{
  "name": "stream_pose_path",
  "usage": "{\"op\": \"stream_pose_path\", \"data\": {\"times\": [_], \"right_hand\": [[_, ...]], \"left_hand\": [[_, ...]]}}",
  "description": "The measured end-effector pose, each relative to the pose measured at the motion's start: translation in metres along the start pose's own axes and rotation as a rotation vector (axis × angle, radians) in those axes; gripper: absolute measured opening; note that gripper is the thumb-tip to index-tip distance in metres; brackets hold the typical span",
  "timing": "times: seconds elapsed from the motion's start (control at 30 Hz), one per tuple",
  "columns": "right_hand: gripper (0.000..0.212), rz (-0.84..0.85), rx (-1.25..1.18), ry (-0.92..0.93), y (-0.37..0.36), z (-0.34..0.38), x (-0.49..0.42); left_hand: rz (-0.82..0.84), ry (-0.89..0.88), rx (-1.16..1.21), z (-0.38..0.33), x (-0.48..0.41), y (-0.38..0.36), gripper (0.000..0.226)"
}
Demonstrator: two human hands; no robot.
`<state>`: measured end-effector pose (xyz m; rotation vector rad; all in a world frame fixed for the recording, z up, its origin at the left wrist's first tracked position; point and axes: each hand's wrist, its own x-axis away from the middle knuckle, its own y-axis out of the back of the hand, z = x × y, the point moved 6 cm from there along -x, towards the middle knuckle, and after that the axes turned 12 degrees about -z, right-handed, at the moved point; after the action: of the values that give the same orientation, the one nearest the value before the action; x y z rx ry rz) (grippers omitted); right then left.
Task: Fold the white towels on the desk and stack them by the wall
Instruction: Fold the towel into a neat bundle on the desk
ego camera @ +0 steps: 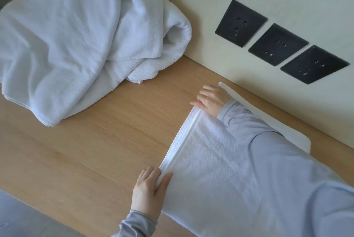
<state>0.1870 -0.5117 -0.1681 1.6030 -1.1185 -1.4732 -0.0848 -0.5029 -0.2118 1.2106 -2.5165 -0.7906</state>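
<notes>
Left hand (149,188) and right hand (210,100) are each pinching a corner of the towel (210,169) stretched flat between them on the table (95,140), so I'd keep that edge taut and line corners up before creasing.

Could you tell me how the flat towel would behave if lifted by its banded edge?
Likely floppy: the flat towel lies limp on the desk, so it should sag between the left hand and right hand. Its fuzzy pile probably grips the wood rather than sliding.

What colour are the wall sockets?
Black, all three wall sockets; clearest in the head view.
</notes>
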Motion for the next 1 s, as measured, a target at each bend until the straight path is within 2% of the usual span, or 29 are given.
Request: {"op": "stream_pose_path", "data": {"times": [0.17,0.3,0.4,0.47,0.53,0.6,0.67,0.77,0.83,0.93,1.0], "right_hand": [[0.046,0.118,0.164,0.000,-0.022,0.006,-0.004],[0.045,-0.048,0.196,0.014,-0.011,0.000,-0.003],[0.045,-0.082,0.203,0.011,0.000,-0.010,0.001],[0.048,-0.016,0.206,0.003,-0.001,-0.016,0.002],[0.056,0.121,0.132,-0.013,-0.010,-0.020,-0.003],[0.064,0.272,0.081,-0.136,-0.022,-0.027,-0.009],[0.069,0.338,0.147,-0.264,-0.028,-0.032,-0.013],[0.066,0.459,0.225,-0.445,-0.036,-0.034,-0.009],[0.063,0.490,0.243,-0.500,-0.037,-0.032,-0.009],[0.059,0.396,0.259,-0.571,-0.023,-0.030,-0.006],[0.048,0.174,0.251,-0.575,0.001,-0.021,-0.003]], "left_hand": [[0.020,-0.047,-0.013,0.006,-0.004,0.002,0.049],[-0.069,-0.181,-0.130,-0.001,-0.006,0.009,0.050],[-0.118,-0.200,-0.248,0.001,-0.004,0.013,0.066],[-0.105,-0.203,-0.256,0.005,-0.002,0.014,0.070],[-0.077,-0.262,-0.238,0.007,-0.002,0.013,0.069],[-0.052,-0.316,-0.206,0.007,-0.004,0.011,0.067],[-0.032,-0.339,-0.183,0.009,-0.004,0.010,0.066],[-0.005,-0.372,-0.168,0.010,-0.005,0.010,0.066],[0.009,-0.387,-0.150,0.007,-0.007,0.011,0.066],[0.014,-0.343,-0.197,0.004,-0.007,0.017,0.059],[-0.048,-0.256,-0.258,-0.002,-0.006,0.021,0.031]]}}
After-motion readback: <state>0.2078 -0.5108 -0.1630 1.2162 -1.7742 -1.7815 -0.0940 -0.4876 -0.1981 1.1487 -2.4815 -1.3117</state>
